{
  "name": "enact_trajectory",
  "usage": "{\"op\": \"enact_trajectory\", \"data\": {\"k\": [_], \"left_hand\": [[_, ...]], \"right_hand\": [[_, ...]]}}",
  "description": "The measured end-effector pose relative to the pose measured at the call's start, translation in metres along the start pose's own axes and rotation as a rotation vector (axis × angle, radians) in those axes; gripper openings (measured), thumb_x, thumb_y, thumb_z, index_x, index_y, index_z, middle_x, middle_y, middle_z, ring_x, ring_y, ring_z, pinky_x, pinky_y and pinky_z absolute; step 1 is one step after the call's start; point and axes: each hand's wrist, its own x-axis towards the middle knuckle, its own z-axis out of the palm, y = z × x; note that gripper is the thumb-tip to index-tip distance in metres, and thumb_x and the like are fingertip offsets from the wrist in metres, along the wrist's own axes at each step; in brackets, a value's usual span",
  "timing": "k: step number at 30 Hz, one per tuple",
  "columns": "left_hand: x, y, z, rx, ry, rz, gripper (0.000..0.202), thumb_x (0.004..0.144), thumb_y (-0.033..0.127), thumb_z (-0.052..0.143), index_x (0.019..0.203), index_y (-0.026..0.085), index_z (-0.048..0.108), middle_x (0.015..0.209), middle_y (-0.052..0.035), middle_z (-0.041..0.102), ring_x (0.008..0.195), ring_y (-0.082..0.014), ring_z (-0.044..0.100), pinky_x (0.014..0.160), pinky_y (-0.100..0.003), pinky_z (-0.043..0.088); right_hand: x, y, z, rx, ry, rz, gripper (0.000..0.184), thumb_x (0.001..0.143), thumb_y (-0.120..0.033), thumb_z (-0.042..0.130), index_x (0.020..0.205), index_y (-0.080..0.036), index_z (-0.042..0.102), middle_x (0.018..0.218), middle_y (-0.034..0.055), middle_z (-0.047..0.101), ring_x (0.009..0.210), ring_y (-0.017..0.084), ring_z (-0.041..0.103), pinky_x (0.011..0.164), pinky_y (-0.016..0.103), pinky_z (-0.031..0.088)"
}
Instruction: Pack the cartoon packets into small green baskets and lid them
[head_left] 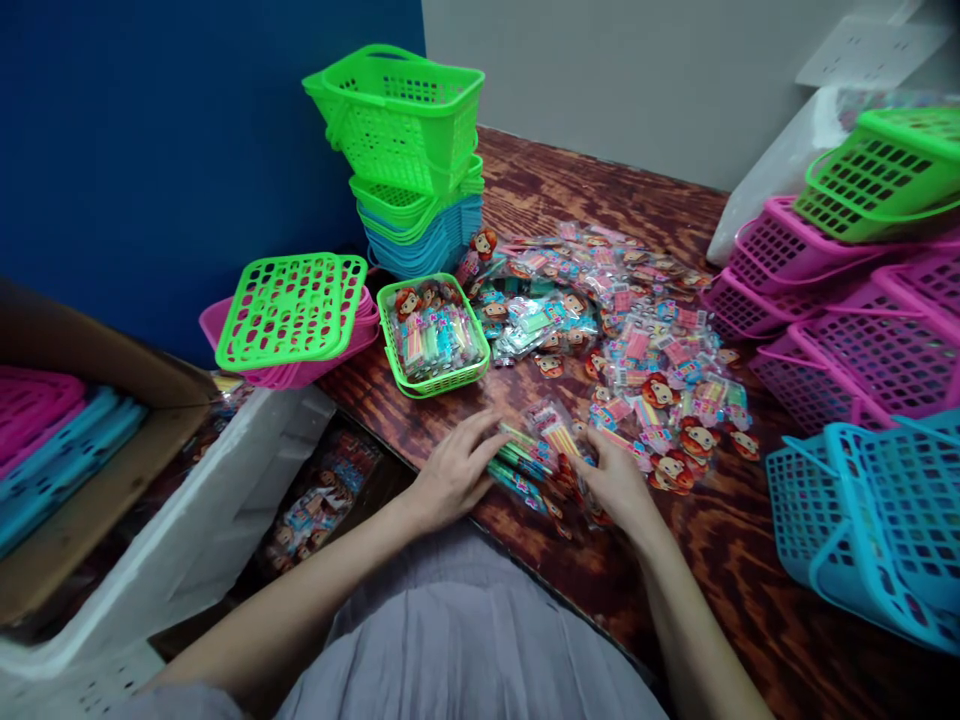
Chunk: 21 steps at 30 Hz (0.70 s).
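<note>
Near the table's front edge, my left hand [461, 468] has its fingers curled over the end of several small clear packets of coloured sticks [521, 465]. My right hand [616, 482] grips the other side of this bunch, its thumb and fingers at a packet with yellow sticks [556, 432]. The packets have printed cartoon heads on them. Just beyond my left hand stands a green basket [435, 383] filled with similar packets. A loose heap of packets [637, 350] spreads over the table beyond my right hand.
Nested green and blue baskets [405, 140] stand at the back. A green lattice lid [289, 310] lies on pink ones at left. Pink baskets [840, 350] and a blue basket [877, 530] line the right side. A white foam box [202, 510] sits below the table's left edge.
</note>
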Motion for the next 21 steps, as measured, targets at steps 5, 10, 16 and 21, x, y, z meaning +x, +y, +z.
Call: {"op": "enact_trajectory", "data": {"k": [5, 10, 16, 21], "left_hand": [[-0.004, 0.0, 0.0, 0.029, -0.016, -0.02, 0.054, 0.089, 0.011, 0.051, 0.141, 0.02, 0.04, 0.144, -0.0177, 0.044, 0.134, -0.0301, 0.044, 0.107, -0.051, 0.045], [-0.007, -0.001, 0.002, 0.034, -0.017, -0.019, 0.056, 0.087, 0.01, 0.051, 0.142, 0.02, 0.04, 0.144, -0.0177, 0.044, 0.132, -0.0302, 0.044, 0.105, -0.05, 0.045], [-0.007, 0.0, 0.002, 0.044, -0.028, -0.017, 0.057, 0.087, 0.01, 0.051, 0.142, 0.017, 0.039, 0.145, -0.0176, 0.043, 0.133, -0.0291, 0.043, 0.107, -0.048, 0.043], [0.011, 0.009, -0.004, 0.163, -0.153, 0.006, 0.074, 0.082, 0.007, 0.049, 0.152, 0.015, 0.024, 0.153, -0.0158, 0.036, 0.145, -0.0309, 0.025, 0.119, -0.054, 0.021]], "right_hand": [[-0.003, -0.005, 0.0, -0.105, -0.015, -0.001, 0.021, 0.086, -0.04, 0.051, 0.094, -0.022, 0.059, 0.093, 0.0048, 0.067, 0.086, 0.024, 0.062, 0.074, 0.032, 0.043], [-0.005, -0.007, 0.002, -0.091, -0.026, -0.009, 0.019, 0.086, -0.038, 0.05, 0.092, -0.023, 0.058, 0.093, 0.0043, 0.067, 0.087, 0.023, 0.062, 0.077, 0.032, 0.043], [-0.009, -0.01, 0.003, -0.126, 0.011, -0.044, 0.014, 0.087, -0.034, 0.051, 0.091, -0.022, 0.057, 0.089, 0.0038, 0.067, 0.084, 0.022, 0.063, 0.076, 0.031, 0.045], [-0.022, -0.03, 0.003, -0.313, 0.175, -0.213, 0.03, 0.092, -0.024, 0.047, 0.121, -0.019, 0.056, 0.112, 0.0106, 0.067, 0.098, 0.026, 0.064, 0.083, 0.036, 0.049]]}}
